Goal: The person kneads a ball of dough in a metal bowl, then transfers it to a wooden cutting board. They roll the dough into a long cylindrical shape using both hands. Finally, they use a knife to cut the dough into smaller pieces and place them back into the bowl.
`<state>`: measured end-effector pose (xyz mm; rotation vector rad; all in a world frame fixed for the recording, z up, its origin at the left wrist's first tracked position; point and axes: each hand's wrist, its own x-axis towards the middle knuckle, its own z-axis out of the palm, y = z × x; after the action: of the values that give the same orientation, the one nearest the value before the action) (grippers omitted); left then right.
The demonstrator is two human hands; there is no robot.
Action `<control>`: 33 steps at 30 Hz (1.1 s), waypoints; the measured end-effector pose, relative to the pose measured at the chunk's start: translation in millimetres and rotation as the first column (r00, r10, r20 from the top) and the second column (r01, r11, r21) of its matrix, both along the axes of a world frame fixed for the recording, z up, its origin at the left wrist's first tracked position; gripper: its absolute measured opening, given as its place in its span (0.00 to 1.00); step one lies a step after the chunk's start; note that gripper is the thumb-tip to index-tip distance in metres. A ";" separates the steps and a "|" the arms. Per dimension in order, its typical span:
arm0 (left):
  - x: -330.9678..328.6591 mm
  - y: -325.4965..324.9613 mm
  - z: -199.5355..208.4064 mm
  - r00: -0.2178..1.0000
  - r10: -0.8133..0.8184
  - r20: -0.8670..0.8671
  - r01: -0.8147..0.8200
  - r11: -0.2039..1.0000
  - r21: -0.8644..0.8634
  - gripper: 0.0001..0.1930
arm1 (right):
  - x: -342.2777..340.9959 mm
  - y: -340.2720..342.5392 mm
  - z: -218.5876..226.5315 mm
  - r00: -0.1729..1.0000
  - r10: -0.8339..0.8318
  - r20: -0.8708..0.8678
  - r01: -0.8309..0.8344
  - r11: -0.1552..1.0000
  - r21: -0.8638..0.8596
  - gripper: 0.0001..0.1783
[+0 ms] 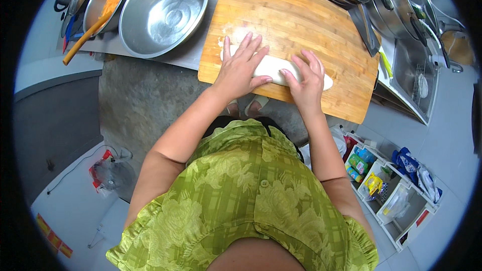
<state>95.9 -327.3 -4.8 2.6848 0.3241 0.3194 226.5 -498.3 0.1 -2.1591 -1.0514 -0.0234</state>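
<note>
Wooden board beneath white dough, grey floor below

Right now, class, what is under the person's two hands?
White dough, on a wooden board; the parts beneath the left hand and right hand cannot be seen.

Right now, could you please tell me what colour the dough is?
The dough is white, showing best in the head view.

One dough roll, one cutting board, two slippers.
</note>
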 end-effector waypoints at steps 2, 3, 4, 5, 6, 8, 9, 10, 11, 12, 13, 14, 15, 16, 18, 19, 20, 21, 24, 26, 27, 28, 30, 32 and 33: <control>-4.2 -1.1 -5.1 0.999 -0.034 -0.030 0.033 0.999 -0.030 0.36 | 0.7 4.1 -4.6 1.000 0.007 -0.025 -0.008 1.000 -0.023 0.27; -6.1 -1.5 -7.5 0.998 -0.052 -0.044 0.050 0.998 -0.047 0.35 | 0.0 4.8 -7.6 0.999 0.012 -0.038 -0.013 0.999 -0.036 0.27; -9.5 -3.7 -8.9 0.999 -0.037 -0.017 0.036 0.998 -0.043 0.34 | -0.6 5.6 -9.0 0.999 0.016 -0.051 -0.019 0.999 -0.049 0.27; -14.7 -8.1 -9.9 1.000 -0.021 0.009 0.022 0.999 -0.039 0.33 | -2.6 5.0 -8.9 0.997 0.038 -0.060 -0.042 0.997 -0.066 0.27; -19.7 -12.4 -11.0 0.999 -0.006 0.036 0.007 0.999 -0.036 0.32 | -6.5 2.7 -7.9 0.996 0.060 -0.069 -0.066 0.994 -0.083 0.27; -27.8 -20.9 -13.9 0.998 0.017 0.064 -0.016 1.000 -0.016 0.30 | -13.5 -1.9 -5.3 0.994 0.085 -0.070 -0.092 0.991 -0.102 0.27; -31.6 -25.3 -15.3 0.997 0.028 0.078 -0.027 1.000 -0.007 0.30 | -16.8 -4.1 -3.9 0.994 0.088 -0.062 -0.094 0.990 -0.104 0.27; -35.3 -29.5 -16.8 0.994 0.043 0.095 -0.042 0.999 -0.015 0.29 | -19.1 -4.9 -3.1 0.994 0.091 -0.053 -0.097 0.990 -0.106 0.27; -38.3 -32.6 -17.5 0.994 0.048 0.094 -0.046 0.999 -0.015 0.29 | -20.4 -5.3 -2.2 0.995 0.084 -0.060 -0.090 0.991 -0.101 0.26; -41.0 -35.0 -18.0 0.994 0.052 0.092 -0.050 0.999 -0.015 0.30 | -21.7 -5.3 -1.6 0.995 0.076 -0.068 -0.082 0.992 -0.095 0.26; -42.8 -36.6 -18.5 0.994 0.055 0.090 -0.054 0.998 -0.014 0.30 | -22.9 -4.9 -1.0 0.995 0.068 -0.076 -0.075 0.993 -0.089 0.25; -43.8 -37.2 -19.0 0.995 0.053 0.087 -0.052 0.999 -0.015 0.30 | -24.4 -3.4 -0.7 0.996 0.059 -0.072 -0.065 0.994 -0.090 0.24; -44.7 -37.6 -19.3 0.995 0.050 0.084 -0.049 0.999 -0.015 0.30 | -26.0 -1.7 -0.6 0.996 0.050 -0.068 -0.056 0.994 -0.090 0.22; -45.4 -37.7 -19.7 0.996 0.047 0.081 -0.046 0.999 -0.015 0.31 | -27.4 0.1 -0.4 0.997 0.041 -0.065 -0.046 0.995 -0.090 0.21; -45.9 -37.2 -21.1 0.996 0.043 0.083 -0.041 0.999 -0.017 0.31 | -30.7 5.0 -1.0 0.998 0.009 -0.059 -0.014 0.997 -0.081 0.16; -45.9 -36.8 -21.7 0.996 0.040 0.084 -0.039 0.999 -0.018 0.32 | -31.4 7.3 -1.4 0.998 -0.007 -0.056 0.002 0.997 -0.076 0.14; -46.0 -36.9 -22.3 0.996 0.041 0.085 -0.039 0.999 -0.024 0.32 | -30.9 8.5 -2.4 0.997 -0.014 -0.072 0.010 0.999 -0.052 0.12; -46.2 -37.0 -22.9 0.995 0.042 0.085 -0.039 0.999 -0.030 0.32 | -29.7 9.7 -4.3 0.996 -0.021 -0.089 0.019 0.999 -0.029 0.10; -46.4 -35.6 -19.8 0.997 0.031 0.071 -0.028 0.999 -0.047 0.33 | -23.4 10.8 -10.2 0.984 -0.063 -0.168 0.072 0.996 0.050 0.05; -46.7 -34.8 -19.0 0.998 0.023 0.064 -0.020 0.999 -0.047 0.33 | -15.6 8.7 -15.7 0.978 -0.071 -0.198 0.091 0.991 0.095 0.04; -46.8 -34.6 -19.5 0.998 0.020 0.065 -0.017 0.999 -0.042 0.33 | -12.4 7.3 -16.6 0.963 -0.085 -0.255 0.120 0.985 0.126 0.04; -47.0 -34.4 -19.9 0.998 0.016 0.066 -0.014 0.999 -0.036 0.33 | -9.9 6.1 -16.7 0.945 -0.097 -0.312 0.151 0.976 0.155 0.05; -46.5 -33.7 -19.3 0.998 0.010 0.063 -0.007 0.999 -0.036 0.33 | -6.7 2.1 -10.9 0.898 -0.114 -0.425 0.207 0.962 0.180 0.05; -46.3 -32.6 -18.7 0.999 0.001 0.055 0.001 0.999 -0.036 0.33 | -3.7 -3.0 -11.0 0.827 -0.112 -0.551 0.267 0.941 0.209 0.05; -46.1 -32.1 -18.6 0.999 -0.004 0.048 0.005 0.999 -0.037 0.33 | -4.0 -4.0 -9.8 0.785 -0.108 -0.609 0.300 0.928 0.221 0.05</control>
<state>49.7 -359.5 -23.4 2.6370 0.3066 0.3719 222.5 -502.4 -9.6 -1.7971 -0.4085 0.3430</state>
